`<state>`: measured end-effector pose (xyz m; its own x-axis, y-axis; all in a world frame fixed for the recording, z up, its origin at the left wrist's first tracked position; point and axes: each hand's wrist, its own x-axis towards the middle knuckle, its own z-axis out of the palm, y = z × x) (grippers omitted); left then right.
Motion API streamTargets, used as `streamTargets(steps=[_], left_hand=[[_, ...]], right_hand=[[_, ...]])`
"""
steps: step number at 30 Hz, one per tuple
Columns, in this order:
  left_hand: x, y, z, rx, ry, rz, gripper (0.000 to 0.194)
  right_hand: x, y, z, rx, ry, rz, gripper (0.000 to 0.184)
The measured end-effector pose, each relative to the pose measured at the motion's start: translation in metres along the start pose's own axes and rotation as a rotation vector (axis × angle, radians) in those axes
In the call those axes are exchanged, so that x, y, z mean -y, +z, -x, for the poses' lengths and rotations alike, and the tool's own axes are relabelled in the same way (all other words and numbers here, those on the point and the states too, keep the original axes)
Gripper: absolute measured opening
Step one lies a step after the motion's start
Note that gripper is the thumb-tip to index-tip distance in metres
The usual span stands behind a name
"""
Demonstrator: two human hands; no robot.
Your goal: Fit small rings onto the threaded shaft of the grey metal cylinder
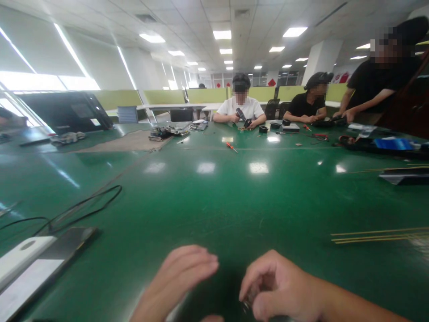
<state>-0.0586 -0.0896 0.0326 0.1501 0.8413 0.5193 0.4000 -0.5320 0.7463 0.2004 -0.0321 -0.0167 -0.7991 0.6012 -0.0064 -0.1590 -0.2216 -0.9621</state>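
Note:
My left hand (184,275) hovers low over the green tabletop (214,210), its fingers stretched out and slightly bent, with nothing seen in it. Part of its thumb shows at the bottom edge. To its right, my right hand (279,286) is curled, with thumb and fingers drawn toward each other. A small shiny bit shows by its fingertips, too small to name. The two hands are apart, with a dark shadow on the table between them.
Thin yellowish sticks (372,236) lie at the right. On the left are a white power strip-like object (30,257), a dark flat panel (72,243) and a black cable (90,203). An orange screwdriver (231,146) lies farther off. Several people work across the table, one holding a power drill (240,113).

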Motion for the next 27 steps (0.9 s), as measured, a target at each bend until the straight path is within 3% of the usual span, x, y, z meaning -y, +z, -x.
streamTargets(steps=[1,3,6,12,16,23,27], left_hand=[[-0.002,0.015,-0.011,0.116,0.136,-0.027,0.053],[-0.007,0.041,-0.031,0.273,0.304,-0.023,0.045],[-0.019,0.06,-0.047,0.331,0.331,-0.043,0.03],[-0.022,0.058,-0.04,0.334,0.197,0.031,0.057],[-0.011,0.063,-0.035,0.325,0.219,0.194,0.04],[-0.008,0.076,-0.023,0.295,0.07,0.246,0.022],[-0.016,0.056,-0.019,0.229,0.093,0.226,0.027]], right_hand=[[0.001,-0.001,0.0,0.032,0.019,-0.026,0.037],[0.004,-0.003,0.0,0.051,0.043,-0.086,0.04],[0.009,-0.006,-0.001,0.011,0.05,-0.177,0.039],[0.007,-0.006,-0.002,-0.021,0.063,-0.188,0.039],[0.005,-0.008,-0.003,0.01,0.091,-0.15,0.041],[0.002,-0.005,-0.003,0.036,0.126,-0.148,0.044],[-0.004,-0.008,-0.006,0.015,0.108,-0.201,0.05]])
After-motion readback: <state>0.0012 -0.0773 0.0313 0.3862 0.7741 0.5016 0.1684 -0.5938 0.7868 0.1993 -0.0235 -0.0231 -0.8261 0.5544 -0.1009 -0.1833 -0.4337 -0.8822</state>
